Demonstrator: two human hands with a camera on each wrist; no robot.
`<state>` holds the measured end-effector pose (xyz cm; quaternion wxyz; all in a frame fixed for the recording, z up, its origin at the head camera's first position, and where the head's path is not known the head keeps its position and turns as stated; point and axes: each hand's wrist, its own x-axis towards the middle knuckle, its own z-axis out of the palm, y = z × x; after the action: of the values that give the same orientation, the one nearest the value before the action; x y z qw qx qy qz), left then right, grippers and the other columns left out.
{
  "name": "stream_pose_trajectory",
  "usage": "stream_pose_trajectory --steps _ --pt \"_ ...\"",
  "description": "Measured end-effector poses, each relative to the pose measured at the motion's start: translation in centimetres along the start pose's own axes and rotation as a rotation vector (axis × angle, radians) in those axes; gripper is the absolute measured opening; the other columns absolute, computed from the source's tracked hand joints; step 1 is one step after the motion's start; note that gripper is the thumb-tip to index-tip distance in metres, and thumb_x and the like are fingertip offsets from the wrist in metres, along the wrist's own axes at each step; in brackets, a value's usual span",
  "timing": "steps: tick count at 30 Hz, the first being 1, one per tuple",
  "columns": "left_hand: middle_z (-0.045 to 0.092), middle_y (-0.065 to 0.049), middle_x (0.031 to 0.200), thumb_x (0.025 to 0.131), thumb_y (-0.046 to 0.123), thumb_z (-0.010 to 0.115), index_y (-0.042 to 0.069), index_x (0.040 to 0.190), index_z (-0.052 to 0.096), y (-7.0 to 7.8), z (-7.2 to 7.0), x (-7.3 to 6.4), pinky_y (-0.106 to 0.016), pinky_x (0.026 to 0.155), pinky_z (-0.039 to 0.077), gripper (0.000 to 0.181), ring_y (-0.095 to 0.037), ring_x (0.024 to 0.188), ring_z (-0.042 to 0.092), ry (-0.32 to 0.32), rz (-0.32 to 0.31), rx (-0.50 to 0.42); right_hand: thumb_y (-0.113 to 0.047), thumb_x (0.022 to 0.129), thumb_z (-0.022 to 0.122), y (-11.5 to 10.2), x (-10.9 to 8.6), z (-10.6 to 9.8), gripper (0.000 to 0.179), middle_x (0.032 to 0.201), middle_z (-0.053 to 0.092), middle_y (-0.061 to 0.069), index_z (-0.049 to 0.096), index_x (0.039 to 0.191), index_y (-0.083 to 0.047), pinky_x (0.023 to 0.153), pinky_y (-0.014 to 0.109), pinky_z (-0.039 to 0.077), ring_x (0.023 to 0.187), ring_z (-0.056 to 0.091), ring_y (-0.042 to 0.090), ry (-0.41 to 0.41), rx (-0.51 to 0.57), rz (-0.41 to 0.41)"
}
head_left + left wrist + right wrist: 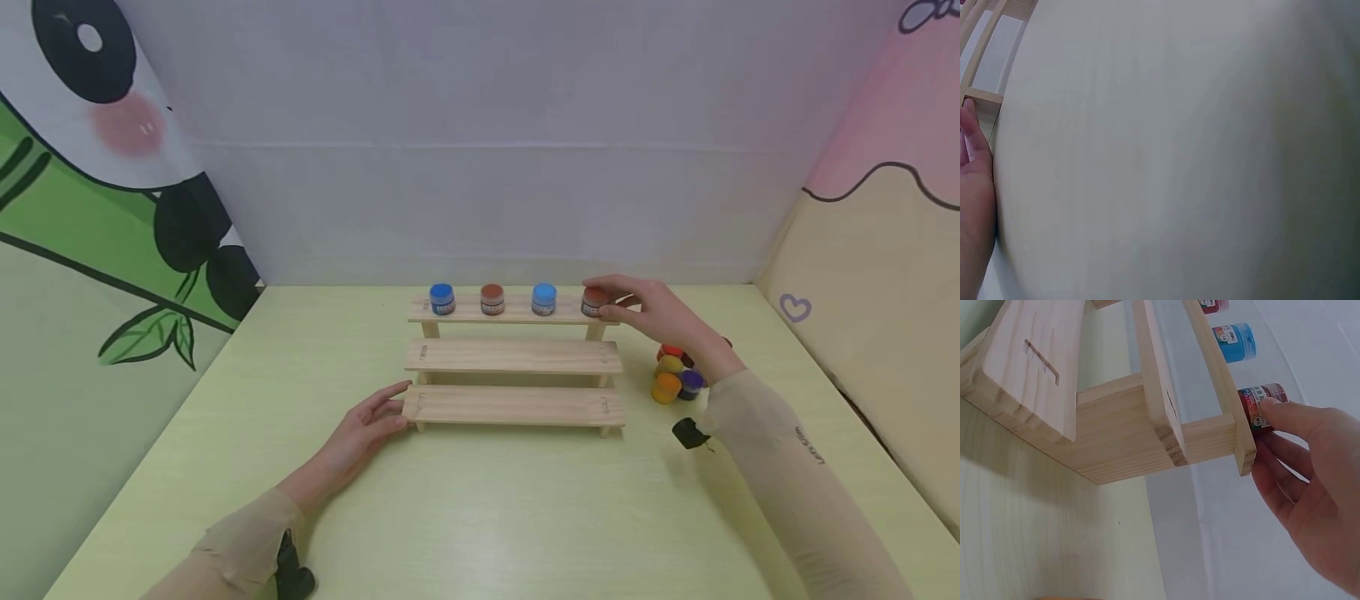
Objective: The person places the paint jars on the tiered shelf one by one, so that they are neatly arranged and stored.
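A three-tier wooden rack (513,405) stands on the table. My right hand (651,310) pinches a small reddish-brown paint jar (1259,410) at the right end of the top tier, thumb on its side. Three more paint jars line that tier to its left: a light blue jar (543,300), a brown jar (492,300) and a dark blue jar (442,300). At the left end of the bottom tier, my left hand (362,435) holds the rack's edge between thumb and fingers. In the left wrist view its fingertips meet the rack's wooden end piece (985,95).
Right of the rack, partly behind my right forearm, several paint jars cluster, among them an orange jar (665,389) and a purple jar (691,384). A white sheet (480,208) hangs behind the table, with printed panels (870,275) along both sides.
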<state>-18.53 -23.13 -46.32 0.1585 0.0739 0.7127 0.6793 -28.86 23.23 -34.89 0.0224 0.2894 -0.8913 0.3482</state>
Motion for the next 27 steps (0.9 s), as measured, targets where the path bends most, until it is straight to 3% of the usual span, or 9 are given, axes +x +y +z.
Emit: stream_pose_trajectory --steps 7,16,27 --pt "0.064 0.007 0.118 0.099 0.013 0.059 0.010 0.155 0.029 0.04 0.07 -0.02 -0.015 0.096 0.049 0.063 -0.002 0.112 0.061 0.000 -0.006 -0.001 -0.022 0.098 0.062 0.08 -0.03 0.10 0.045 0.125 0.065 0.000 0.053 0.142 -0.025 0.102 0.043 0.049 0.114 0.060 0.018 -0.003 0.009 0.007" --pt "0.064 0.007 0.118 0.098 0.014 0.059 0.010 0.155 0.029 0.10 0.12 0.04 -0.015 0.096 0.049 0.064 -0.002 0.112 0.062 0.005 -0.017 -0.006 -0.025 0.090 0.073 0.57 -0.26 0.28 0.082 0.153 0.043 0.005 0.024 0.155 -0.040 0.104 0.051 0.048 0.128 0.051 0.025 0.017 0.038 0.031" --pt "0.063 0.007 0.118 0.098 0.015 0.061 0.011 0.155 0.029 0.12 0.14 0.20 -0.015 0.096 0.049 0.065 -0.002 0.112 0.061 0.014 -0.026 0.001 -0.025 0.088 0.076 0.88 -0.99 -0.18 0.080 0.153 0.043 0.004 0.031 0.154 -0.035 0.104 0.053 0.045 0.131 0.048 0.027 0.078 0.066 0.035"
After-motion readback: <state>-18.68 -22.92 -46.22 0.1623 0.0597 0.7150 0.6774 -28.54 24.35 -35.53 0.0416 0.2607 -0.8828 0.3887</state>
